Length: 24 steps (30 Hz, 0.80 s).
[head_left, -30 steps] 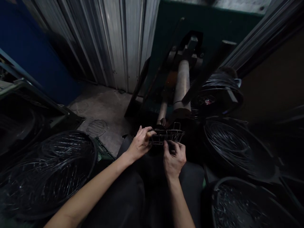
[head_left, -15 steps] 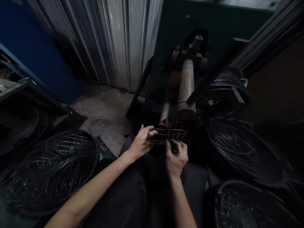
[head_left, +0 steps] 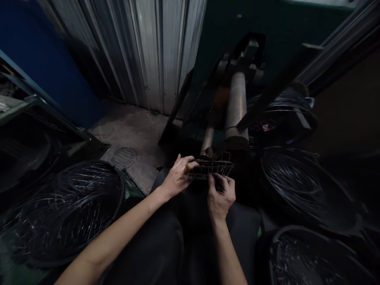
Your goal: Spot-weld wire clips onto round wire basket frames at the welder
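Observation:
A small wire basket (head_left: 219,168) is in front of me, just under the end of the machine's thin metal rod (head_left: 208,136). My left hand (head_left: 179,176) grips the basket's left end, thumb and fingers closed round the wires. On the near side, my right hand (head_left: 221,194) is closed in a pinch at the basket's lower wires; whether a separate small wire sits between those fingertips is too dark to see. The basket's far side is lost in shadow against the machine.
A green machine (head_left: 279,23) with a thick metal cylinder (head_left: 237,103) rises ahead. At left stands a tub of wire pieces (head_left: 80,198); at right are a tub of wire rings (head_left: 293,182) and a tub of small wire parts (head_left: 303,257). A round wire grid (head_left: 124,157) lies on the floor.
The view has shifted slightly, so the machine appears a little further right. Both hands keep their hold at the basket, with hardly any movement.

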{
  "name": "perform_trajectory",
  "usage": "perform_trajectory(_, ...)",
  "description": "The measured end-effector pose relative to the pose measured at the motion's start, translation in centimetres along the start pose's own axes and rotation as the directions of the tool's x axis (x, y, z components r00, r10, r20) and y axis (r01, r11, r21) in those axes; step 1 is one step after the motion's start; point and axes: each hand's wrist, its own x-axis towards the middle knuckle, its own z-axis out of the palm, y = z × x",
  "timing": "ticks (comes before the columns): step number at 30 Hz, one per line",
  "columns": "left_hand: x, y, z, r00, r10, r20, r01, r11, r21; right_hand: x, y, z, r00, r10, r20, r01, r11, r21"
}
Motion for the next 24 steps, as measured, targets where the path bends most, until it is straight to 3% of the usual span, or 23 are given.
perform_trajectory(7, 0.07, 0.09, -0.32, 0.999, 0.050, -0.002, -0.050, 0.998, 0.042, 0.05, 0.03, -0.05, 1.000, -0.027, -0.006, 0.027, 1.000, 0.008)
perform_trajectory(14, -0.06, 0.19, -0.44, 0.998, 0.062, -0.017, -0.062, 0.998, 0.027, -0.28, -0.27, -0.27, 0.999, 0.053, 0.003, -0.053, 0.997, 0.051)
perform_trajectory(24, 0.00, 0.59, -0.61, 0.998, 0.067, -0.012, -0.066, 0.998, 0.019, -0.33, -0.72, -0.47, 0.998, 0.060, -0.018, -0.057, 0.991, 0.125)
